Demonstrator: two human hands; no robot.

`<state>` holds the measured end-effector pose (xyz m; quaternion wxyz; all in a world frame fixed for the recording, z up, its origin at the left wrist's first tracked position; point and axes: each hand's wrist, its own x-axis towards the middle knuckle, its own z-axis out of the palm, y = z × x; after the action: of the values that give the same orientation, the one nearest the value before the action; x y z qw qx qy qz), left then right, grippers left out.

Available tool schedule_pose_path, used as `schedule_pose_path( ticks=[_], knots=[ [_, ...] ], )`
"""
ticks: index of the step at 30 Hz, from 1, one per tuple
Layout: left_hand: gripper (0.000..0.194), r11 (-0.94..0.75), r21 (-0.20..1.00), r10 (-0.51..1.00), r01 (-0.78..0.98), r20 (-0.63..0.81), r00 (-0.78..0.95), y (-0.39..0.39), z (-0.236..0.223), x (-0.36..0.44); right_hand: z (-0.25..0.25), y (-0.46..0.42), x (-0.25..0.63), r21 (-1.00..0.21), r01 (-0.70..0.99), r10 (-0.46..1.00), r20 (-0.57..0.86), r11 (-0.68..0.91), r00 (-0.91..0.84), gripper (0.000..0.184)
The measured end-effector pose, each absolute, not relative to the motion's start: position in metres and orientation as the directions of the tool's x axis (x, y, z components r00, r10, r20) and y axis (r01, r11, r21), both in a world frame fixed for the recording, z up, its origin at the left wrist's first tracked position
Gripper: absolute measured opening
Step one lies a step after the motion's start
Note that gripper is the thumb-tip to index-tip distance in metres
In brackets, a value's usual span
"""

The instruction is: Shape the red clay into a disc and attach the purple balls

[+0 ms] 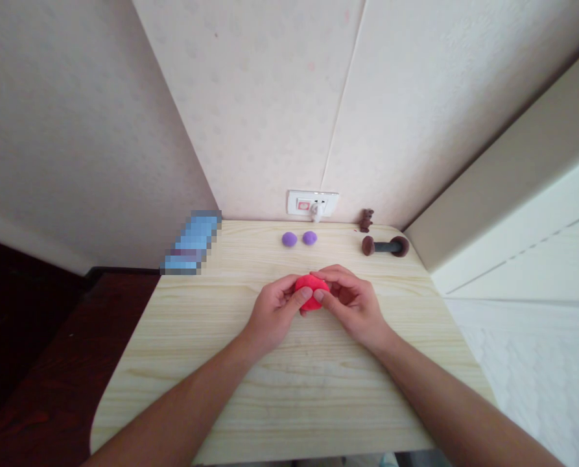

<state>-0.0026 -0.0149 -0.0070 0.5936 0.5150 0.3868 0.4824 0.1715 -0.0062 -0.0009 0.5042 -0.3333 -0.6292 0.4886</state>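
Observation:
A red lump of clay is pinched between both my hands just above the light wooden table, near its middle. My left hand grips it from the left with thumb and fingers closed on it. My right hand holds it from the right, fingers curled over its top. Two small purple clay balls lie side by side on the table behind my hands.
A brown dumbbell-shaped clay piece lies at the back right, with a small brown figure by the wall. A wall socket with a white plug sits behind. A blurred blue object rests at the table's back left corner. A bed edge borders the right.

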Motion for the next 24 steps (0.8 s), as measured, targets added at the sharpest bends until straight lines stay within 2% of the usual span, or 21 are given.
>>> schedule_pose_path(
  ticks=[7, 14, 22, 24],
  knots=[
    [0.035, 0.032, 0.98, 0.963, -0.197, 0.022, 0.269, -0.0148, -0.0068, -0.0036, 0.0012, -0.0092, 0.1741, -0.932, 0.032, 0.889, 0.333, 0.36, -0.315, 0.031],
    [0.032, 0.084, 0.953, 0.969, -0.293, -0.01, 0.246, -0.0122, -0.0133, -0.0061, 0.0001, -0.0091, 0.1745, -0.91, 0.087, 0.841, 0.333, 0.405, -0.427, 0.069],
    [0.03, 0.106, 0.939, 0.975, -0.328, -0.033, 0.219, -0.0124, -0.0123, -0.0038, -0.0004, -0.01, 0.1743, -0.848, 0.149, 0.826, 0.432, 0.509, -0.362, 0.07],
    [0.031, 0.133, 0.92, 0.975, -0.37, -0.055, 0.214, -0.013, -0.0115, -0.0033, 0.0021, -0.0107, 0.1748, -0.866, 0.107, 0.826, 0.42, 0.488, -0.376, 0.062]
  ],
)
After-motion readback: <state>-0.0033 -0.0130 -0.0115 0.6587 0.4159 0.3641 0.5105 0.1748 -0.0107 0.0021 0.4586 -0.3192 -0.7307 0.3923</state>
